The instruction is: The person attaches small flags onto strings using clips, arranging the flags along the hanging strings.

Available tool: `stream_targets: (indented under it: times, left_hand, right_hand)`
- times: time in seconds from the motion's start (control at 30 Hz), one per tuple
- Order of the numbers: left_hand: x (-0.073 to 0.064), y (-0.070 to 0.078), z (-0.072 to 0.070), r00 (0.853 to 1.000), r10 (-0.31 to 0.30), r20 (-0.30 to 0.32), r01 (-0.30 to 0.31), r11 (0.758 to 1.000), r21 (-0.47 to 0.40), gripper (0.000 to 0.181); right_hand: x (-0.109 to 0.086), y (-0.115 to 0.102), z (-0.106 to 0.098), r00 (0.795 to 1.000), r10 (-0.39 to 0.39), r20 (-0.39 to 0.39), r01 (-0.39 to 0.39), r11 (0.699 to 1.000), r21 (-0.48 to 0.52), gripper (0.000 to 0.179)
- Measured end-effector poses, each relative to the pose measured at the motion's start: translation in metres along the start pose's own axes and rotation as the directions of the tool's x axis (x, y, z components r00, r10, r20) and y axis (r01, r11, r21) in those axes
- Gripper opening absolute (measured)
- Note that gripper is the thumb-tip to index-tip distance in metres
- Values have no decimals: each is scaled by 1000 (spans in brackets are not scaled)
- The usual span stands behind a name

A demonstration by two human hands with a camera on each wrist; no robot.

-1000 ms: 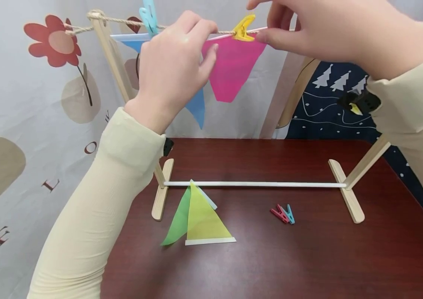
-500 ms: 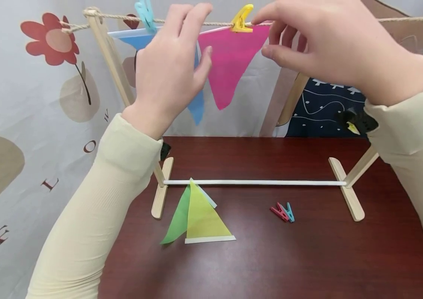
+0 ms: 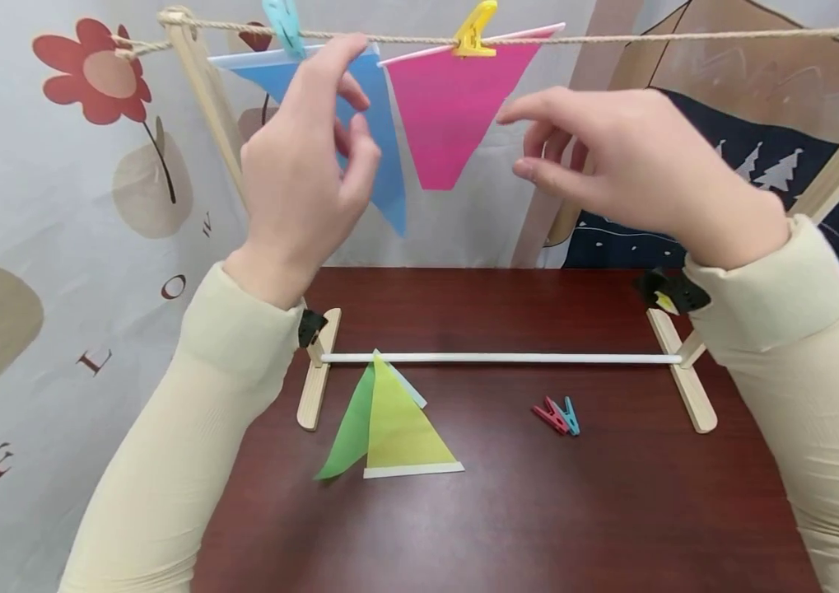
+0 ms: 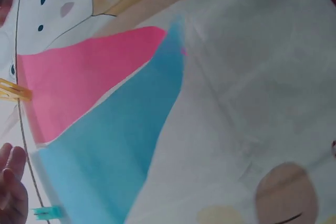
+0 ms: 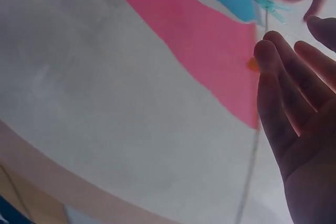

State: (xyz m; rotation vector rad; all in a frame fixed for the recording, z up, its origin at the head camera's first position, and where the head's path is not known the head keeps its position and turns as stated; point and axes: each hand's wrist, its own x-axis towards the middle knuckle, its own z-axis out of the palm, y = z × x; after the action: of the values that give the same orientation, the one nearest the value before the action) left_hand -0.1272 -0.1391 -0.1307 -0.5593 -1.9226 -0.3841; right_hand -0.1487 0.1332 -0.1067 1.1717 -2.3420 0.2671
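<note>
A pink pennant hangs from a rope by a yellow clothespin. Left of it a blue pennant hangs from a light-blue clothespin. My left hand is raised in front of the blue pennant, fingers loosely bent, with nothing held; it hides part of that pennant. Just right of the pink pennant my right hand hovers below the rope, loosely bent, holding nothing. In the right wrist view, the right hand shows relaxed fingers. The left wrist view shows both pennants hanging side by side.
On the dark table lie a yellow-green pennant and a green pennant, overlapping. A red clothespin and a blue clothespin lie to their right. A white rod joins the wooden stand feet.
My right hand has come away from the pink pennant's upper corner and dropped below the rope. My left hand has moved left and slightly down, off the rope. The pink pennant hangs free.
</note>
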Motion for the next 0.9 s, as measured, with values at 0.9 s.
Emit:
stream_targets:
  times: [0.9]
  left_hand:
    - [-115,-2,29,913,-409,-2,380,850,-364,35]
  right_hand:
    - [-105,3,99,902,431,9,-389,805,448,26]
